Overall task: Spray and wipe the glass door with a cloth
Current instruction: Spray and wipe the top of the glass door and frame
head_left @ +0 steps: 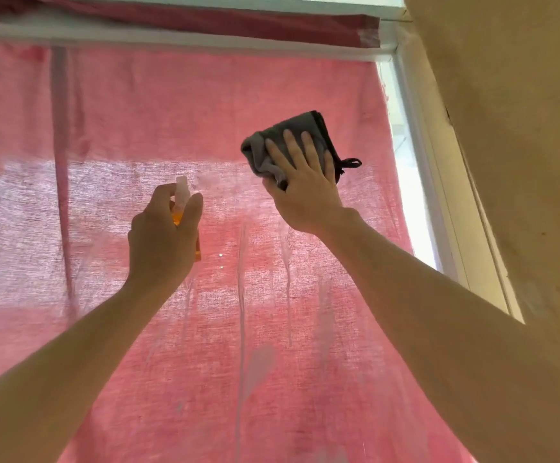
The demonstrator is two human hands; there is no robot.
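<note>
Nearest the camera, both bare forearms reached up toward the pane. Left hand [161,238] gripped a small spray bottle [182,208], fingers curled round it, thumb up beside the clear nozzle; orange body mostly hidden behind the palm. Right hand [300,185] was higher and to the right, fingers straight and slightly spread, pressing a folded grey cloth [272,147] flat on the glass door [272,329]; the cloth's black loop stuck out right. Pale streaks ran down the glass below, probably spray liquid. Behind the glass hung a pink curtain [138,111]. White frame [419,182] at right, tan wall [519,128] beyond.
</note>
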